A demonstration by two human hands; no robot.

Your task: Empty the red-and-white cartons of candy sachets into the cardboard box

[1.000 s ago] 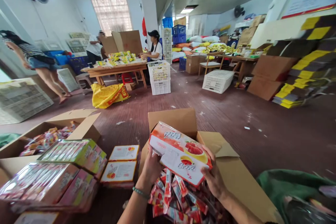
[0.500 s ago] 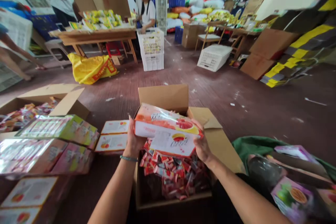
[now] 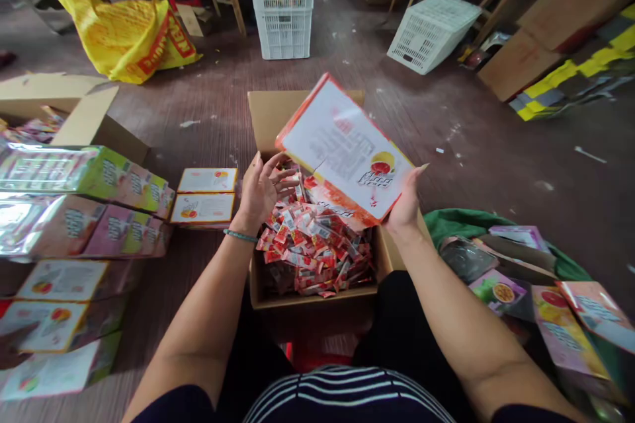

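My right hand (image 3: 404,201) is closed on the lower right corner of a printed carton (image 3: 342,139), white with orange edges and a fruit picture. The carton is tilted above an open cardboard box (image 3: 258,112). A heap of small red and white sachets (image 3: 317,244) fills much of that box. My left hand (image 3: 262,188) hangs over the box's left side, fingers apart, holding nothing and just left of the carton. Whether the carton holds anything is hidden.
Stacked printed cartons (image 3: 119,178) stand left, near another person's hand (image 3: 14,344). Two small cartons (image 3: 206,205) lie beside the box. To the right, a green sack (image 3: 446,225) holds packaging. A yellow bag (image 3: 119,33) and white crates (image 3: 282,33) stand ahead.
My left hand has let go of the carton and opened. My right hand has turned the carton so its broad white face shows. The view has tipped downward.
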